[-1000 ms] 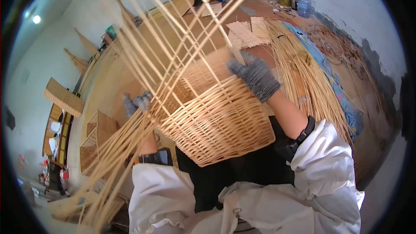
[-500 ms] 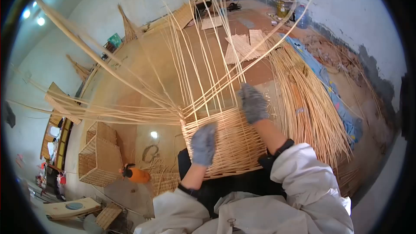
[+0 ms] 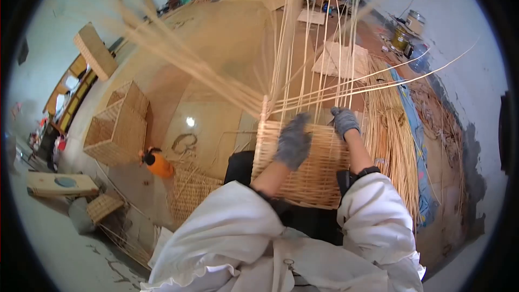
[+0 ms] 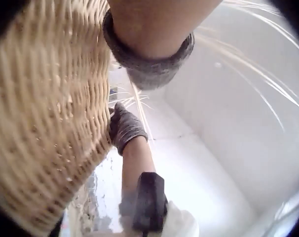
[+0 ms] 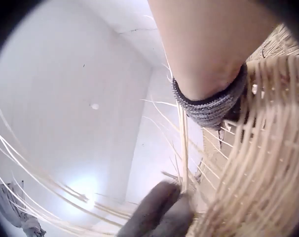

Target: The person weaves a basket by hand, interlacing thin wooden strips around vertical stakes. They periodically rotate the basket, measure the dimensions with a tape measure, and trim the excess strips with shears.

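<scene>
Tan and woven, sits over the dark lap as a basket [image 3: 316, 184], with upright canes [image 3: 324, 54] rising from the rim. Has the right hand [image 3: 346, 123] curled round the right end of the rim, gripping it. Has the left hand [image 3: 293, 143] near mid-rim, too blurred to tell open from closed. Includes, rightward, a cane bundle [image 3: 389, 146] beside blue cloth [image 3: 415, 146]; leftward, an orange bottle [image 3: 159, 165].

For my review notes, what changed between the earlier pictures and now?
The basket has turned so one side faces the person. Its bundle of long canes swung from lower left to upper left. The left hand left the bundle and moved right, near the rim. The right hand is still at the rim's right.
</scene>
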Demonstrator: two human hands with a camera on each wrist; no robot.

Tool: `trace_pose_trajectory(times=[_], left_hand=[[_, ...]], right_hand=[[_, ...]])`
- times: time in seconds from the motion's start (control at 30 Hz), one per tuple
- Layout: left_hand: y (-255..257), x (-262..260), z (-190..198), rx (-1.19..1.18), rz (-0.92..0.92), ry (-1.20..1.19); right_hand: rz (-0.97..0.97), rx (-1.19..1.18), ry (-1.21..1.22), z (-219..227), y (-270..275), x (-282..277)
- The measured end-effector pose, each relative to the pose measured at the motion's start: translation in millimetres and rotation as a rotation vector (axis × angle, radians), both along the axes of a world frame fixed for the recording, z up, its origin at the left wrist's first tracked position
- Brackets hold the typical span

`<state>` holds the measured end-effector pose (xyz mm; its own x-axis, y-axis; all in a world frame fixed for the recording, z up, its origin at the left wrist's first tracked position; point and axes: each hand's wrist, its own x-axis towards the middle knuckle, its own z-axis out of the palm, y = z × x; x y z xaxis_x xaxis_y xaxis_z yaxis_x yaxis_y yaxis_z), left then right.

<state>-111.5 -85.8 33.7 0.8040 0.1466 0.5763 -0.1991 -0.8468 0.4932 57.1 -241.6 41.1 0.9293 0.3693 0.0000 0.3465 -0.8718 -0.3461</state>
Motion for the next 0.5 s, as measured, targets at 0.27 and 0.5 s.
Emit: trace_pose_trajectory(times=[0.27, 0.5], left_hand=[[114, -184, -70, -1.645, -0.126, 0.638], [64, -200, -50, 0.300, 0.162, 0.523]], right_hand=[[0.209, -0.310, -0.583, -10, -11, -66], [0.158, -0.351, -0.533, -19, -12, -59]])
